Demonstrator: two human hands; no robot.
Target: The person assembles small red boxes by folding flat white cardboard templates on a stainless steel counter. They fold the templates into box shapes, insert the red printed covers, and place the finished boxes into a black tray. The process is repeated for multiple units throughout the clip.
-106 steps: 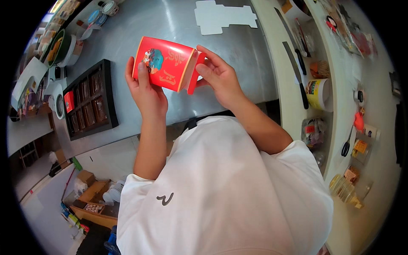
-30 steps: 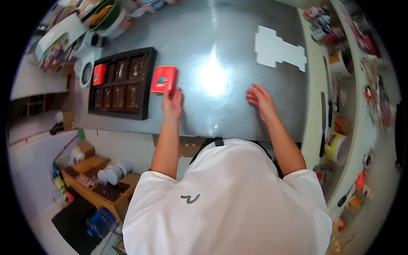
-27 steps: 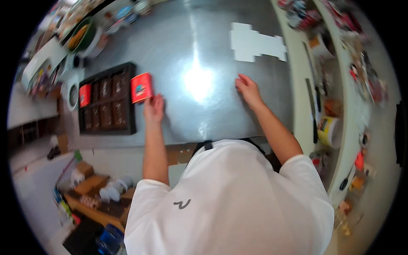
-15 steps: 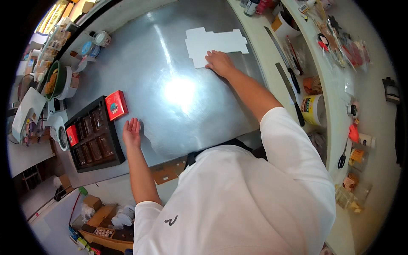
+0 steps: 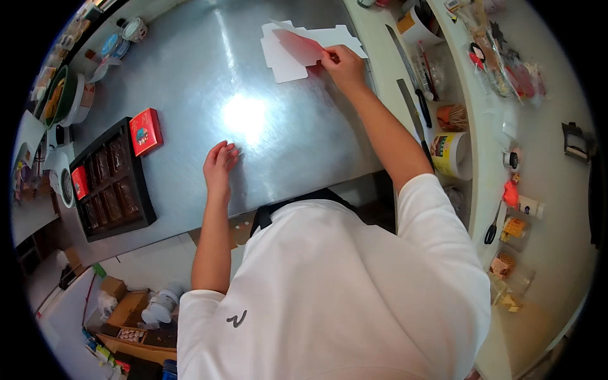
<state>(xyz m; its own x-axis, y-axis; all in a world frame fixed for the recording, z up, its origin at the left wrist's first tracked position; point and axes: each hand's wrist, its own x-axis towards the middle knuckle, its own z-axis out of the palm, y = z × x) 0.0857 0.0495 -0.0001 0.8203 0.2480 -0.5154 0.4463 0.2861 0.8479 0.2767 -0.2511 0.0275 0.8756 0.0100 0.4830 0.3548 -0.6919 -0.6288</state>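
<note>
A: Where is the right hand (image 5: 345, 66)?

B: Over by the worktop's right edge, toward the far corner. Its thumb and fingers are pinched together on the edge of a thin card sheet with a red face (image 5: 303, 47).

A: Does that sheet lie flat?

B: No, it's tilted up above a flat white card blank with stepped, notched edges (image 5: 334, 36), which rests on the shiny stainless-steel worktop (image 5: 190, 82). The lifted sheet is a little blurred, so I can't tell its full outline.

A: And the left hand (image 5: 220, 166)?

B: Well apart from the right one, close to the worktop's front edge. It's free, with the fingers loosely bent. I can't tell whether it touches the metal.

A: What's nearest to it?

B: To its left, a squarish red box with a small teal picture (image 5: 145, 132). That sits at the far right corner of a black rectangular tray (image 5: 144, 201), just beside the rim or touching it.

A: Where's the tray?

B: Near the worktop's front left corner. It holds glossy dark-brown blocks (image 5: 112, 202) in rows, plus a small red packet (image 5: 80, 182) at its left side.
</note>
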